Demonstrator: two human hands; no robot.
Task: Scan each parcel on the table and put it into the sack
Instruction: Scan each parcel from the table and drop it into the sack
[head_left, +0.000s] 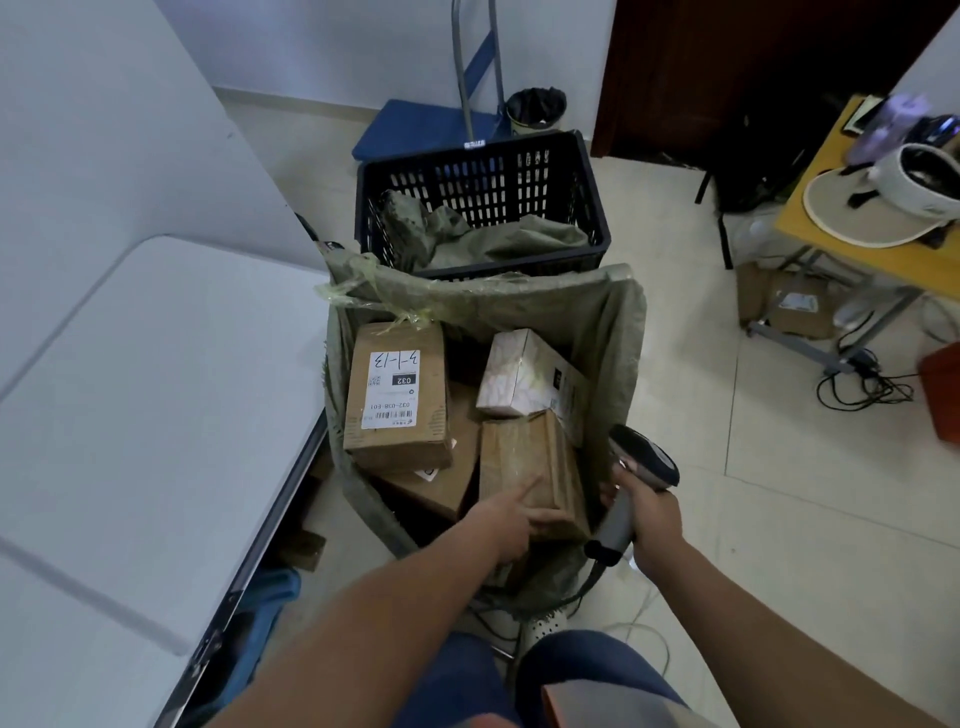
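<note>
In the sack (618, 332), the left hand (506, 525) grips the near brown parcel (524, 462), forefinger straight along it; let it settle flat before releasing. The right hand (652, 512) clasps the scanner (641, 467) beside the sack's near-right rim.

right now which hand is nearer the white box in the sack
Left. The left hand grips the brown parcel lying just below the white box inside the sack. The right hand holds the scanner outside the sack's right edge, farther away.
</note>
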